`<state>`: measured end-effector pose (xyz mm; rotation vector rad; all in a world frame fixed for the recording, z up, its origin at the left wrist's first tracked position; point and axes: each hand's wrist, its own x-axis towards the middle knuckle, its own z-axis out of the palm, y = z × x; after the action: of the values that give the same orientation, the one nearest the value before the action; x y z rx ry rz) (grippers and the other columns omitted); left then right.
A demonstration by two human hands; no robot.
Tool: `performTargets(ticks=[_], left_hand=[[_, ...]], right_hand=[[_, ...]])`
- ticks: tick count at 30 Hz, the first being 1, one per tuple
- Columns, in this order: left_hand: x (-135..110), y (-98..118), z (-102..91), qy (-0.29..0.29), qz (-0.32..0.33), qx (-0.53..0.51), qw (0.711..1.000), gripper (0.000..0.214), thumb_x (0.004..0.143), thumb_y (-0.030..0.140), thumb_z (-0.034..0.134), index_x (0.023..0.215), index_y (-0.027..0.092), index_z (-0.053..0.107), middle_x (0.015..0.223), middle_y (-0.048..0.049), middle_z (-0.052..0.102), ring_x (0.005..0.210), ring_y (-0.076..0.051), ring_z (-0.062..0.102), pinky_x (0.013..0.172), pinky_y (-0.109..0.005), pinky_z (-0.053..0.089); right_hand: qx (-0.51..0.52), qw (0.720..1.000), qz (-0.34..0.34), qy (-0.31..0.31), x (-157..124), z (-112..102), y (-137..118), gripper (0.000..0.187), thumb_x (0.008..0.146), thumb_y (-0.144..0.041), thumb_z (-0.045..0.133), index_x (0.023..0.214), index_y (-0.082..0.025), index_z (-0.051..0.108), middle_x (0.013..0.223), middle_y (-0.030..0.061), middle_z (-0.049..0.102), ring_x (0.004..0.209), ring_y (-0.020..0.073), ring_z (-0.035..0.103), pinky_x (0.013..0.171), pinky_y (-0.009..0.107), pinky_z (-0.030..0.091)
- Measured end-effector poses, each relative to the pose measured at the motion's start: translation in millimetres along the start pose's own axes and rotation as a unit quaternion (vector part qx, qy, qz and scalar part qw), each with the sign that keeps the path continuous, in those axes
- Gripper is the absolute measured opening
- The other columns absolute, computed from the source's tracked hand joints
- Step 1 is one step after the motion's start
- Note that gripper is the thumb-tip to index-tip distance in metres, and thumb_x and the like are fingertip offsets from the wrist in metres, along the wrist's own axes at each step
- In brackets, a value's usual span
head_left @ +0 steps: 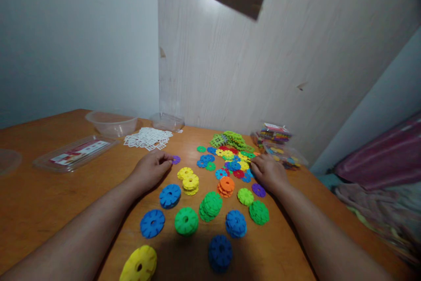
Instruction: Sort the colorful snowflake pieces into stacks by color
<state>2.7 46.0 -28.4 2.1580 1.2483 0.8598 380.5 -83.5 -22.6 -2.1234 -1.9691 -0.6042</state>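
Note:
My left hand (151, 168) is closed at the left of the disc pile, thumb and fingertips pinching the edge of a purple interlocking disc (176, 159). At the pile's right edge is my right hand (269, 171), its fingers drawn together against the mixed coloured discs (234, 166); whatever they grip is hidden. Between my arms stand sorted stacks of notched discs: yellow (190, 182), orange (226, 186), green (211, 205) and blue (170, 195). A purple disc (258, 190) lies just below my right hand. Nearest me are a yellow stack (140, 264) and a dark blue stack (220, 251).
At the left lie a clear lid with a label (77, 153), a clear bowl (112, 123) and white lattice pieces (148, 138). Green lattice pieces (232, 140) are heaped behind the discs. Clear boxes (275, 134) with colourful contents stand back right. Cloth (365, 206) lies beyond the table's right edge.

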Motion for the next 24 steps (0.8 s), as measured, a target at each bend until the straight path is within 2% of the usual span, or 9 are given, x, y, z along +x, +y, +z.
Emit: performTargets(ticks=[4,8,12,15,17,19,22,24], left_hand=[[0.4,-1.1,0.5,0.007,0.005,0.0,1.0,0.03,0.076,0.04,0.053,0.086,0.018,0.07,0.08,-0.0038,0.068,0.078,-0.022,0.061,0.067,-0.031,0.045],[0.1,-0.4,0.1,0.006,0.001,-0.007,1.0,0.029,0.076,0.04,0.053,0.085,0.018,0.07,0.079,-0.0037,0.068,0.077,-0.021,0.061,0.066,-0.031,0.045],[-0.9,2.9,-1.4,0.003,-0.01,-0.005,1.0,0.03,0.075,0.041,0.053,0.084,0.018,0.07,0.079,-0.0033,0.068,0.075,-0.021,0.061,0.065,-0.03,0.044],[-1.5,5.2,-2.2,0.0,-0.016,0.002,1.0,0.03,0.075,0.041,0.053,0.085,0.018,0.069,0.078,-0.0029,0.068,0.074,-0.02,0.06,0.065,-0.03,0.044],[-1.8,6.0,-2.3,0.002,-0.014,0.009,1.0,0.03,0.075,0.041,0.052,0.085,0.018,0.069,0.077,-0.0029,0.067,0.074,-0.02,0.06,0.065,-0.03,0.044],[-1.8,6.1,-2.1,0.004,-0.013,0.012,1.0,0.031,0.075,0.043,0.052,0.084,0.018,0.07,0.077,-0.0029,0.067,0.074,-0.021,0.06,0.064,-0.03,0.044],[-1.0,4.7,-1.4,0.01,-0.009,0.005,1.0,0.033,0.075,0.045,0.053,0.084,0.019,0.07,0.078,-0.003,0.067,0.075,-0.021,0.06,0.064,-0.03,0.044],[-0.2,2.9,-1.0,0.012,-0.007,0.001,1.0,0.033,0.074,0.046,0.054,0.085,0.019,0.07,0.078,-0.0031,0.068,0.076,-0.022,0.06,0.064,-0.03,0.044]], right_hand=[[-0.005,0.999,-0.005,0.038,-0.6,-1.9,-3.1,0.027,0.094,-0.033,0.045,0.092,-0.021,0.069,0.09,0.0081,0.066,0.094,0.0226,0.055,0.076,0.03,0.036],[0.03,0.998,-0.006,0.047,-1.2,-3.8,-5.1,0.023,0.092,-0.034,0.049,0.089,-0.022,0.068,0.086,0.0066,0.065,0.088,0.0212,0.056,0.073,0.029,0.037],[0.097,0.993,0.001,0.061,-0.3,-4.9,0.7,0.025,0.092,-0.036,0.048,0.089,-0.022,0.069,0.088,0.0059,0.065,0.088,0.0208,0.058,0.074,0.029,0.038],[0.198,0.976,0.048,0.075,1.5,-6.6,7.9,0.025,0.09,-0.037,0.049,0.089,-0.021,0.068,0.088,0.0056,0.066,0.086,0.0207,0.059,0.073,0.03,0.04],[0.295,0.946,0.112,0.074,1.2,-10.8,12.7,0.025,0.087,-0.04,0.052,0.084,-0.019,0.065,0.08,0.0042,0.064,0.076,0.0188,0.058,0.066,0.028,0.04],[0.402,0.897,0.178,0.039,-1.8,-17.9,18.8,0.027,0.084,-0.045,0.055,0.079,-0.019,0.06,0.068,0.0014,0.059,0.062,0.0151,0.053,0.056,0.026,0.036],[0.515,0.823,0.226,-0.078,-11.0,-29.2,32.9,0.033,0.077,-0.05,0.063,0.071,-0.019,0.053,0.056,-0.003,0.05,0.049,0.0097,0.042,0.047,0.023,0.028],[0.54,0.792,0.233,-0.161,-18.2,-31.7,44.9,0.037,0.073,-0.052,0.067,0.07,-0.019,0.053,0.053,-0.0043,0.049,0.044,0.0076,0.037,0.044,0.022,0.024]])
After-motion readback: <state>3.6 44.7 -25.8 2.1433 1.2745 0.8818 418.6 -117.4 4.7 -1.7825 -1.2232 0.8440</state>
